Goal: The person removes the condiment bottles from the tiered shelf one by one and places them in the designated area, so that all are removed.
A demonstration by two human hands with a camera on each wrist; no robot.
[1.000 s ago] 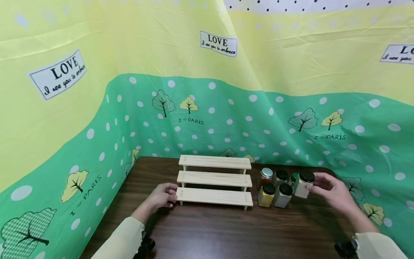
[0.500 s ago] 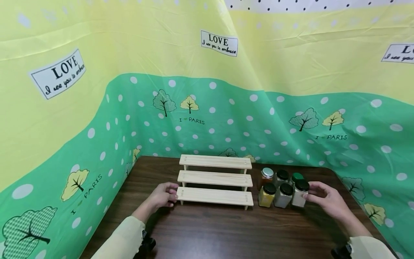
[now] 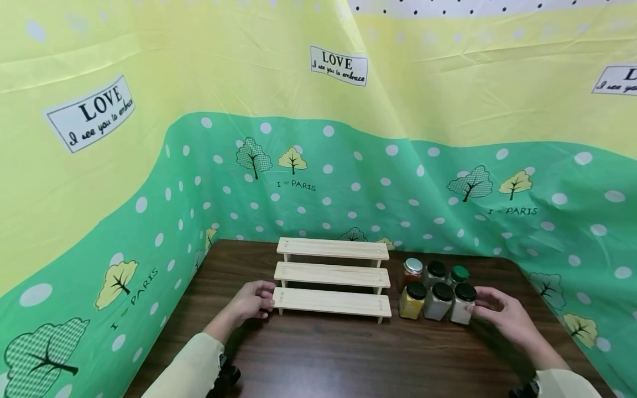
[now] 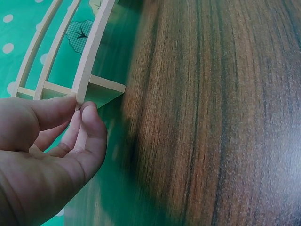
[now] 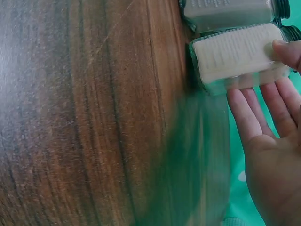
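Note:
On the brown table stands a three-step wooden rack [image 3: 330, 302] of pale boards. My left hand [image 3: 249, 301] pinches the left end of its lowest board between thumb and fingers, closely seen in the left wrist view. To the right, my right hand [image 3: 505, 318] holds a white-filled, black-lidded spice jar [image 3: 460, 314] from its right side. In the right wrist view, the thumb lies on the front of that jar [image 5: 235, 56] and the fingers touch its side. It stands upright at the front right of the jar group.
Beside the held jar are a grey-filled jar [image 3: 438, 304] and a yellow-filled jar [image 3: 412, 303]. Behind stand a silver-lidded jar [image 3: 412, 271], a black-lidded jar [image 3: 436, 272] and a green-lidded jar [image 3: 458, 275]. A patterned cloth [image 3: 348, 188] hangs around the table [image 3: 348, 359].
My right hand has brought the white-filled jar left and down, from above the table's right part to the front row beside the grey-filled jar. My left hand has stayed at the rack.

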